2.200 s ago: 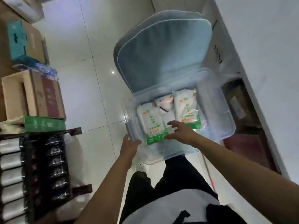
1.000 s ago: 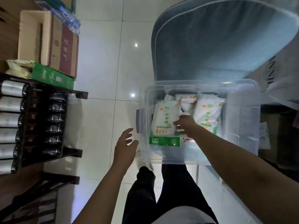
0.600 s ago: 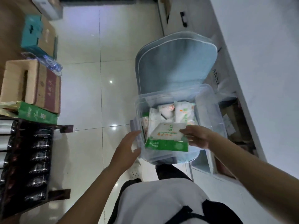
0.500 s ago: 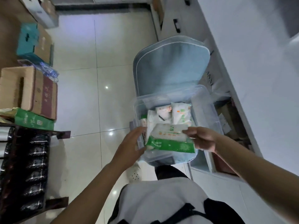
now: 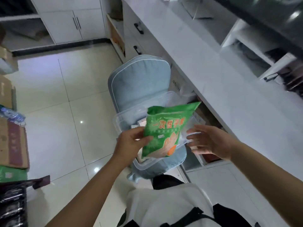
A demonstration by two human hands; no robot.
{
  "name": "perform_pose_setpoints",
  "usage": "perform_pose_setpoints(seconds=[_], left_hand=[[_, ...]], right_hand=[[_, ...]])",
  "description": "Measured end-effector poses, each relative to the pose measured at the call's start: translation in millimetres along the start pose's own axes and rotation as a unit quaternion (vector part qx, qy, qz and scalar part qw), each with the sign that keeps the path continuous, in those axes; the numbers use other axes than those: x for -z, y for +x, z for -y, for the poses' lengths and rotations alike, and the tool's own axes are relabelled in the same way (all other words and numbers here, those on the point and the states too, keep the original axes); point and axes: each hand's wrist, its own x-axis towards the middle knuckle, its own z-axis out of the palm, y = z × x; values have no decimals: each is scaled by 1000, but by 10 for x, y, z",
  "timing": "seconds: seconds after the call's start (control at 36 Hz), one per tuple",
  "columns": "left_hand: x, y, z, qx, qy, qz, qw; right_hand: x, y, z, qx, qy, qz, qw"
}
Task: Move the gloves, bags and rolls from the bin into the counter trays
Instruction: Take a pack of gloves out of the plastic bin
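Note:
A green packet of gloves [image 5: 165, 130] with orange print hangs above the clear plastic bin [image 5: 124, 118]. My left hand [image 5: 131, 142] is shut on the packet's lower left edge. My right hand [image 5: 211, 140] is open just to the right of it, fingers spread, not touching it. The bin rests on a blue cushioned chair [image 5: 139, 82] and white packets [image 5: 141, 124] still show inside it. White trays [image 5: 255, 46] stand on the counter at the far right, blurred.
The white counter [image 5: 213, 76] runs along the right, with drawers and open shelves under it. Cardboard boxes [image 5: 13, 145] and a dark rack of rolls [image 5: 11, 203] line the left. White cabinets [image 5: 70, 22] stand at the back across the tiled floor.
The packet has come up out of the bin and passed from my right hand to my left. My right hand has let go and opened. My view has lifted towards the counter.

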Motion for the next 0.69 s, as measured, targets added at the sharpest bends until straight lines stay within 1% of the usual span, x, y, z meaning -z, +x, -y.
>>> perform_pose_setpoints(seconds=[0.06, 0.11, 0.17, 0.22, 0.28, 0.33, 0.39, 0.44, 0.58, 0.69], left_hand=[[-37, -2, -15, 25, -46, 7, 999], [-86, -18, -23, 48, -75, 6, 996], [-139, -43, -29, 69, -97, 4, 993], [-187, -57, -40, 93, -126, 9, 988], [-238, -68, -67, 112, -157, 20, 981], [-301, -75, -107, 119, -177, 33, 976], [-371, -70, -148, 118, -184, 42, 975], [-452, -51, -178, 122, -184, 48, 974], [-782, 71, -237, 138, -168, 58, 974], [-1198, 253, -212, 168, -159, 52, 972]], right_hand=[[37, -125, -91, 88, -31, -42, 995], [20, -292, -168, 156, -68, -38, 985], [-35, -408, -228, 199, -84, -47, 975], [-90, -434, -277, 227, -101, -78, 966], [-143, -411, -301, 234, -112, -94, 961], [-157, -369, -304, 234, -102, -94, 962], [-130, -332, -287, 235, -82, -85, 965], [-58, -312, -261, 235, -82, -98, 964], [303, -290, -231, 234, -37, -144, 961], [737, -272, -276, 212, -7, -170, 962]])
